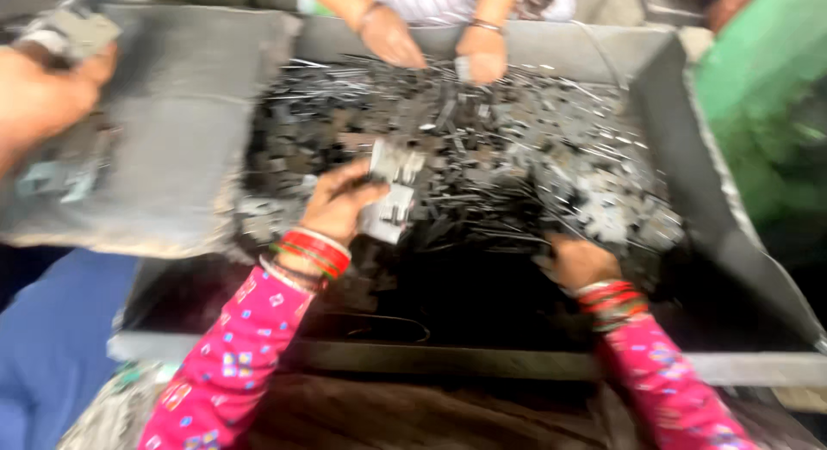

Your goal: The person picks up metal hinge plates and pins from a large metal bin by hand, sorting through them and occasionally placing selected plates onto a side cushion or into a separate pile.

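A wide grey metal tray (689,157) with raised, sloping walls carries everything here. Its far and right walls stand up around a deep heap of small dark metal parts (482,148), thin strips and flat stamped pieces tangled together, blurred too much to tell apart. The heap lies thickest toward the far and right side. The near part of the tray floor (448,295) shows dark and mostly bare, ending at a flat grey front rim (482,360).

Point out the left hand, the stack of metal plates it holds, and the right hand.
left hand (338,204), head view, on the knuckles.
stack of metal plates (392,192), head view, on its pale face.
right hand (575,260), head view, on its back.
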